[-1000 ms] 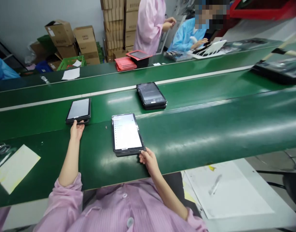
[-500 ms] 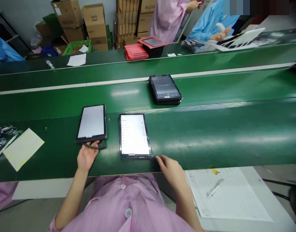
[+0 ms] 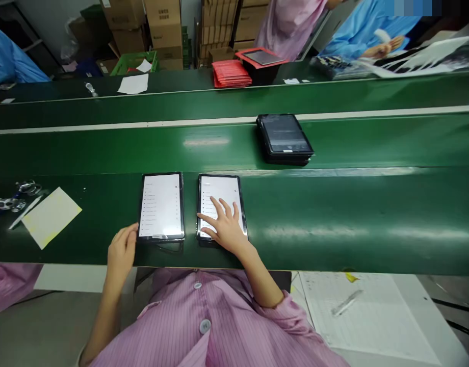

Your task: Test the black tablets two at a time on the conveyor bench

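Note:
Two tablets with lit white list screens lie side by side on the green bench. My right hand [image 3: 229, 229] is spread over the right tablet [image 3: 219, 184], fingers apart and covering much of its lower screen. At the lower left edge of the left tablet [image 3: 161, 204] is my left hand [image 3: 122, 252], its fingers stretched and close together, the tips touching or nearly touching that edge. It holds nothing that I can see. A dark loop [image 3: 170, 248] shows just below the left tablet.
A stack of dark tablets [image 3: 284, 137] lies farther back on the green surface [image 3: 353, 204]. To the left are a yellowish paper [image 3: 51, 216], a white pen [image 3: 26, 211] and keys. Across the bench are red sleeves [image 3: 231, 74] and people in blue and pink. Written sheets [image 3: 372, 316] lie at lower right.
My left hand has let go of the left tablet's lower edge and moved to its left side; that tablet now lies flat. My right hand has moved left onto the right tablet's screen.

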Available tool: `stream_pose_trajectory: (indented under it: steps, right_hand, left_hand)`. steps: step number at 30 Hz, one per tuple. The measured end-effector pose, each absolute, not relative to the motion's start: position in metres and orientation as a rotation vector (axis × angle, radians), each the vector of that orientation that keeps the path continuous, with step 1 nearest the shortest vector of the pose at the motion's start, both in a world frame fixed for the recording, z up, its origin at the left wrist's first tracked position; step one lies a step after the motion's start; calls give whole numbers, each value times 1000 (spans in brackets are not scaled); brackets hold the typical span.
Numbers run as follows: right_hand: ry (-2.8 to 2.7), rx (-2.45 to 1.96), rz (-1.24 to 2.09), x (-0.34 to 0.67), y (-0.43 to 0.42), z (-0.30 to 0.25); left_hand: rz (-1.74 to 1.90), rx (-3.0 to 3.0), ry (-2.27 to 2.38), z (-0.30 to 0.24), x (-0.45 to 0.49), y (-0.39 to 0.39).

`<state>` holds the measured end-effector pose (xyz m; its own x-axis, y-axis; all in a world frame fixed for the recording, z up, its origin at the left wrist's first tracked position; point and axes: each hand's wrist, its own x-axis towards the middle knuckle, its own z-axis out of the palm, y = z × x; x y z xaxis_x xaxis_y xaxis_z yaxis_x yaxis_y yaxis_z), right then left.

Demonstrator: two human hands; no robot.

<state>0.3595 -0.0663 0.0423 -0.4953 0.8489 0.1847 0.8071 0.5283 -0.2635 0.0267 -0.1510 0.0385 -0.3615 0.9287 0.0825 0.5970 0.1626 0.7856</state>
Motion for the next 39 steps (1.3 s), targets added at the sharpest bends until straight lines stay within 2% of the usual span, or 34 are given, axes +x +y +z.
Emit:
stream_pose_trajectory:
  steps: [4,10,16,24,29,35,37,39]
  right_hand:
    - [-2364,-1456,127,388,-68,35]
    - [-1938,-1545,-10,454,-90,31]
    - [-1967,-1507,83,441,-98,29]
    - [-2324,-1588,47,380,-83,37]
    - [-2263,-1551,-13,388,-80,31]
    - [-1861,-1362,-130,414,-92,32]
    - [-1778,-1364,-156,421,-97,32]
    - [-1711,-1363,-187,427,-100,32]
  left_hand:
    - [974,1838,2181,35,57,-124]
    - [698,2196,1935,40,72,-136]
    - [1177,2010,2071,41,45,-136]
    - [1069,1885,2207,18,46,-128]
    - [1125,1978,2130,20,46,-130]
    - [863,2094,2039,29,50,-126]
    - [932,2080,2072,34,45,-127]
    - [1179,2004,2142,38,36,-127]
